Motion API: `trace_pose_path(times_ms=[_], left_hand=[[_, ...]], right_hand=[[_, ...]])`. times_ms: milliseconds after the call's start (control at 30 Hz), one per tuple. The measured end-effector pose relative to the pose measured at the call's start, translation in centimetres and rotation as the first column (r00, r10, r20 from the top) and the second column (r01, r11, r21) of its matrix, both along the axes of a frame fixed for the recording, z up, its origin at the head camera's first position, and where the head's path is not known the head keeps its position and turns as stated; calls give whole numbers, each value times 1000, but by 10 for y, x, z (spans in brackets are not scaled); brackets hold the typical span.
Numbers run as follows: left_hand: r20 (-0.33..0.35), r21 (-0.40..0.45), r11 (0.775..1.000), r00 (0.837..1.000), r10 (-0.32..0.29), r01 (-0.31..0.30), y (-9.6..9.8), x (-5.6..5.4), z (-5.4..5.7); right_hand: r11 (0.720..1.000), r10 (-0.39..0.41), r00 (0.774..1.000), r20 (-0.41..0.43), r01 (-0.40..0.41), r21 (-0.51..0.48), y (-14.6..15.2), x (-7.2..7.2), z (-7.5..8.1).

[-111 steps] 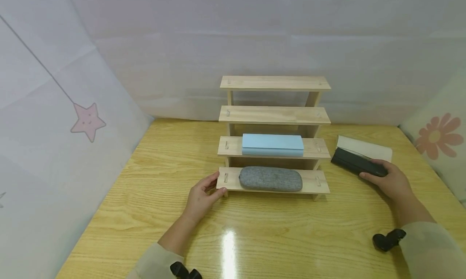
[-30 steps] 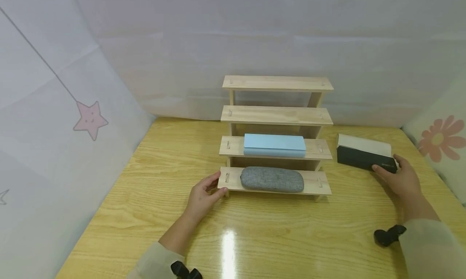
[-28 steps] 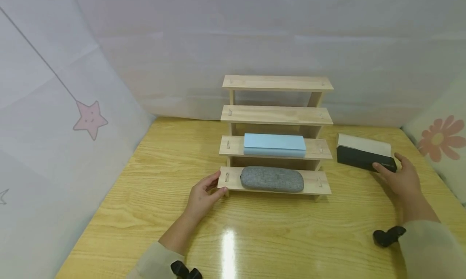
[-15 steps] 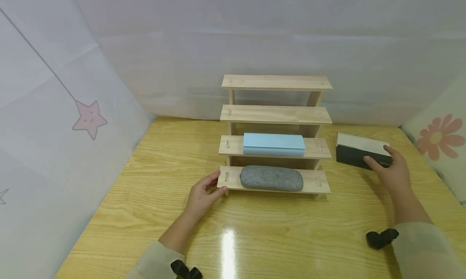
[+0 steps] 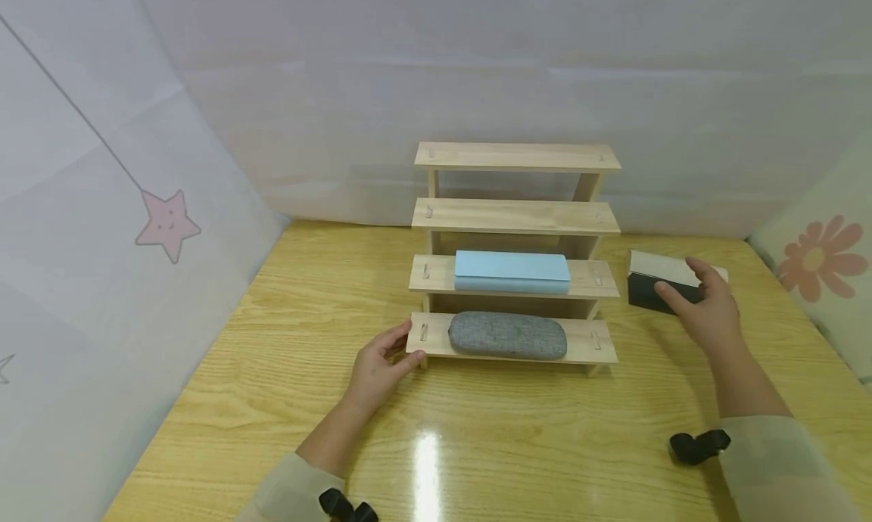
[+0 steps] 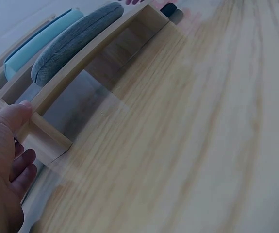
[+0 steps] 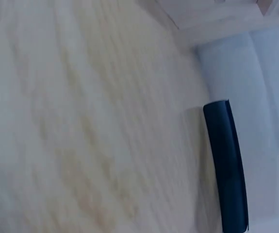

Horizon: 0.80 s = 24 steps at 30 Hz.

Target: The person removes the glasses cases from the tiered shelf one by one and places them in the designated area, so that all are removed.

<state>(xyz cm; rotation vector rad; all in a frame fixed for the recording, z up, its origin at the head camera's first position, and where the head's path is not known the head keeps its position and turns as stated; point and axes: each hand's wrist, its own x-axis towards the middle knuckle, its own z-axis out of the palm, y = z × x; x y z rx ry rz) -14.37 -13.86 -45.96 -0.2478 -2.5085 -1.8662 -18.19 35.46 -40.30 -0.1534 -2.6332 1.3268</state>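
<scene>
One case (image 5: 643, 290) (dark-fronted) lies near the right grip (image 5: 711, 312).

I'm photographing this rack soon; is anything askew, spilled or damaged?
No spill or damage shows. Only the black case looks off: it lies slanted on the table beside the rack, where the blue case and gray case sit nearly straight.

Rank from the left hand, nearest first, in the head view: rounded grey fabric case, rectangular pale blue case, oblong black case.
1. Rounded grey fabric case: on the lowest wooden shelf, right of the left hand.
2. Rectangular pale blue case: on the second-lowest shelf.
3. Oblong black case: far right, by the right hand.
</scene>
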Motion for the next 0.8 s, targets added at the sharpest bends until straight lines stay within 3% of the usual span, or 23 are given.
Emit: trace_pose_path(times_ms=[233,800], left_hand=[[3,2,1000,1000,3,-3,0,-1,-1],[-19,-12,1000,1000,15,-15,0,-2,-2]], right_hand=[[998,56,998,-31,-57,-26,-20,2,15],[986,161,986,-38,-160,37,-70,-1,37]])
